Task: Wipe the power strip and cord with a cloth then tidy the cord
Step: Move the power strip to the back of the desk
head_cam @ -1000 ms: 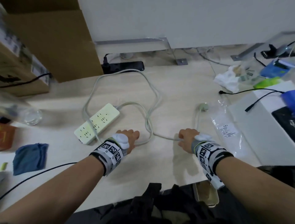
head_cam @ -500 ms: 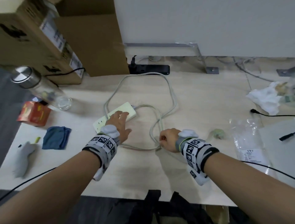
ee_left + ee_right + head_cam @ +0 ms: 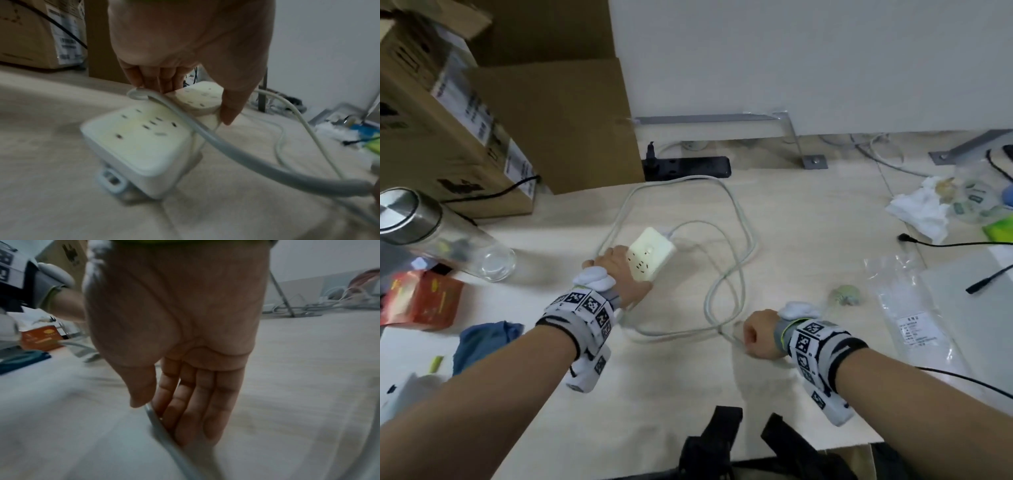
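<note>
A cream power strip [image 3: 652, 251] lies mid-table, and my left hand [image 3: 619, 270] grips its near end. In the left wrist view the strip [image 3: 139, 138] is tilted with that end raised. The fingers [image 3: 152, 79] hold one side and the thumb the other. Its grey-white cord [image 3: 743, 219] loops over the table and crosses the strip's top [image 3: 205, 138]. My right hand [image 3: 756, 334] pinches the cord [image 3: 162, 426] between thumb and fingers, low over the table. A blue cloth [image 3: 482, 339] lies crumpled by my left forearm, in neither hand.
Cardboard boxes [image 3: 500, 120] stand at the back left. A steel-capped glass bottle [image 3: 448, 240] and a red box [image 3: 424, 301] are near them. A black power strip [image 3: 688, 168] lies at the back. Crumpled tissue [image 3: 917, 209], a plastic bag [image 3: 914, 318] and black cables [image 3: 962, 243] crowd the right.
My left hand has left the cord, reached to the power strip and taken hold of it, tipping it up. My right hand has pulled its piece of cord left and nearer.
</note>
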{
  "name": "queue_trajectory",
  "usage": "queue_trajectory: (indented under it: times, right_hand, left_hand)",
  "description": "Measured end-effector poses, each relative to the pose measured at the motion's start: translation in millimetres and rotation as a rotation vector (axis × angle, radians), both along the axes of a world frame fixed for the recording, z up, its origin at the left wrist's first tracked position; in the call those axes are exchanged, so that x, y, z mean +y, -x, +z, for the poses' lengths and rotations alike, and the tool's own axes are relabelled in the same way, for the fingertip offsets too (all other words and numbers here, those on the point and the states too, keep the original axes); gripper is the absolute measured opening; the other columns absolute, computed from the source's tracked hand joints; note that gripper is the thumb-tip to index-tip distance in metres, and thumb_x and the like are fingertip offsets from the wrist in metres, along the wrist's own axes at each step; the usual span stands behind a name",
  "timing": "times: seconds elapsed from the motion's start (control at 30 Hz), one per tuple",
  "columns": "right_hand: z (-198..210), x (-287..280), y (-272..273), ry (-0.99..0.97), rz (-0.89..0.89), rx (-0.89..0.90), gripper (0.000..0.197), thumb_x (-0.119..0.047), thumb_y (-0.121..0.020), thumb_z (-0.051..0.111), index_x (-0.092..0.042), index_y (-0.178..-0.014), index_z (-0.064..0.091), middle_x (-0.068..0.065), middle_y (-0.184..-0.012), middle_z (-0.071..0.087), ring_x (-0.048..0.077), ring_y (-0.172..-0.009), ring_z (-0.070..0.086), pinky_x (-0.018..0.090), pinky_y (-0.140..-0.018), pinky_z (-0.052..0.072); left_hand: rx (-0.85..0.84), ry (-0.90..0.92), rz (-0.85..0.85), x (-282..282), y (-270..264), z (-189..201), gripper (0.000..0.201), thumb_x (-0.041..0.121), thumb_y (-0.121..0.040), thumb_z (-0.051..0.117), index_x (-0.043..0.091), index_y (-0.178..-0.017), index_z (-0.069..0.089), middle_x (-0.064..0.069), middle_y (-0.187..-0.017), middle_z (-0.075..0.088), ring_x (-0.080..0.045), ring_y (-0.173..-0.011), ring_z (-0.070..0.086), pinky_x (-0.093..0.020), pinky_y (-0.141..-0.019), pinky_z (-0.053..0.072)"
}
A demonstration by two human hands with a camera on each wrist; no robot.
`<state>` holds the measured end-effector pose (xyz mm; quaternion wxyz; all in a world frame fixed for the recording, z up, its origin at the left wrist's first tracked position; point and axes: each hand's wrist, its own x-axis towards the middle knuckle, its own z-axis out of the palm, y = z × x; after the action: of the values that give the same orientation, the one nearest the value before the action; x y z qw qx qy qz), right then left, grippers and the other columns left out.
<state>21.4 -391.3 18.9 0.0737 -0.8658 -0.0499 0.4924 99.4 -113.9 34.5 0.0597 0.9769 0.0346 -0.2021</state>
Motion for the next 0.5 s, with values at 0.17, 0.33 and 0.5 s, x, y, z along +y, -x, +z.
queue_trajectory:
  times: [0.17, 0.33, 0.5]
  right_hand:
    - [14, 60, 3, -0.284, -0.126, -0.015, 0.022, -0.026, -0.087, 0.059, -0.026, -0.107, 0.065, -0.006, -0.101, 0.066, 0.016, -0.094, 0.063, 0.025, -0.083, 0.049]
    - [49, 80, -12, -0.314, -0.052, -0.046, 0.030, -0.034, -0.092, 0.054, -0.025, -0.121, 0.059, -0.004, -0.114, 0.061, 0.017, -0.102, 0.058, 0.023, -0.084, 0.042]
    - [85, 43, -10, -0.342, 0.071, 0.066, 0.040, -0.041, -0.091, 0.058, -0.025, -0.128, 0.057, -0.004, -0.121, 0.064, 0.015, -0.108, 0.059, 0.022, -0.091, 0.043]
  left_hand:
    - [-0.124, 0.465, 0.083, -8, -22, 25, 0.074, 0.044, -0.063, 0.079, 0.014, -0.120, 0.043, -0.002, -0.106, 0.053, -0.023, -0.089, 0.053, -0.036, -0.077, 0.047]
    - [-0.323, 0.580, -0.190, -27, -42, 46, 0.076, 0.035, -0.062, 0.079, 0.021, -0.127, 0.043, 0.001, -0.118, 0.053, -0.019, -0.103, 0.050, -0.033, -0.083, 0.043]
    - [-0.458, 0.354, -0.452, -49, -68, 60, 0.077, 0.018, -0.070, 0.073, 0.016, -0.137, 0.035, -0.005, -0.138, 0.045, -0.027, -0.126, 0.041, -0.037, -0.104, 0.033]
